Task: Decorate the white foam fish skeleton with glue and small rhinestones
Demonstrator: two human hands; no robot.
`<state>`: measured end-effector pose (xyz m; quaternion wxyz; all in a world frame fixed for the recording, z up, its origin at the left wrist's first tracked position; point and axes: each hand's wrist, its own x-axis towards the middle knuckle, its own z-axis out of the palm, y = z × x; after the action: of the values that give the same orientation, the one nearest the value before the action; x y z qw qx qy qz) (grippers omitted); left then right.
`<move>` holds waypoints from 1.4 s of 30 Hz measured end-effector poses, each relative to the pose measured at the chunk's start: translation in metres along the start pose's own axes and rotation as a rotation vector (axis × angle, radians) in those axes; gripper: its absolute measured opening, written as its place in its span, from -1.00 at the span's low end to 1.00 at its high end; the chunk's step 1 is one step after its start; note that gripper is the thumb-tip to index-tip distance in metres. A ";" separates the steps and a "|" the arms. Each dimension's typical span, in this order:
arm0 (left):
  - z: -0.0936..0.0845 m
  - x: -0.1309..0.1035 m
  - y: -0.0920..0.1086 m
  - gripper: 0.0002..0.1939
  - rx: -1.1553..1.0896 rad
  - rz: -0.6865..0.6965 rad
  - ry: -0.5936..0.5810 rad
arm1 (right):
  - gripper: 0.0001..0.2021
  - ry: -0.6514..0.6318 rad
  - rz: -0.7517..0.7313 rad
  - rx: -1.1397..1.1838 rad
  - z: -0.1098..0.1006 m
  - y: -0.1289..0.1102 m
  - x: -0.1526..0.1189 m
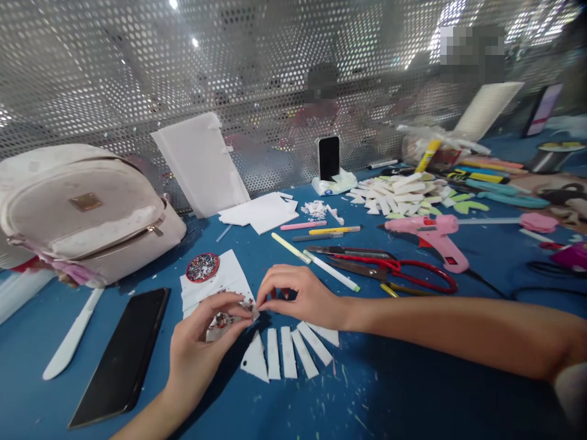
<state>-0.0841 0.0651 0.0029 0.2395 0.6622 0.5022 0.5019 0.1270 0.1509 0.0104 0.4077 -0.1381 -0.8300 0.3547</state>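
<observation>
My left hand [208, 333] and my right hand [300, 296] meet over the table, fingertips pinched together on one small whitish piece [255, 313]; what it is I cannot make out. Just below them, several white strips [288, 351] lie fanned in a row. A white wedge with a dark dot [255, 357] forms the row's left end. Behind my left hand is a white paper sheet [236, 269] sprinkled with dark and red bits. A round red-rimmed dish [202, 267] full of glittery bits rests on that sheet.
Red-handled scissors [413, 269], markers [332, 271] and a pink glue gun [431, 229] lie right of centre. A heap of white pieces [408, 192] is behind them. At left are a black phone [121, 357], a white plastic knife [73, 336] and a pale backpack [87, 214].
</observation>
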 end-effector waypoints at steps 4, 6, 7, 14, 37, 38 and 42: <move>-0.004 -0.003 -0.001 -0.65 0.048 0.095 -0.009 | -0.97 0.026 -0.052 0.015 0.000 0.002 -0.001; -0.005 -0.005 -0.001 -0.61 0.047 0.118 -0.011 | -0.96 0.035 -0.067 0.003 0.000 0.002 -0.001; -0.006 -0.005 -0.002 -0.59 0.044 0.129 -0.021 | -0.95 0.038 -0.073 -0.009 0.001 0.002 -0.001; -0.005 -0.006 0.003 -0.57 0.027 0.146 -0.052 | -0.94 0.051 -0.168 -0.056 0.000 0.002 -0.001; -0.012 -0.009 -0.007 -0.47 -0.001 0.199 -0.109 | -0.97 0.073 -0.345 -0.232 -0.002 0.001 0.002; -0.012 -0.009 -0.008 -0.47 -0.004 0.203 -0.110 | -0.97 0.075 -0.350 -0.240 -0.002 0.001 0.001; -0.012 -0.008 -0.007 -0.47 0.001 0.207 -0.114 | -0.99 0.077 -0.354 -0.257 -0.003 0.001 0.001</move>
<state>-0.0975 0.0586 -0.0017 0.2142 0.7379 0.4170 0.4854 0.1284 0.1532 0.0114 0.4739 -0.0543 -0.8636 0.1632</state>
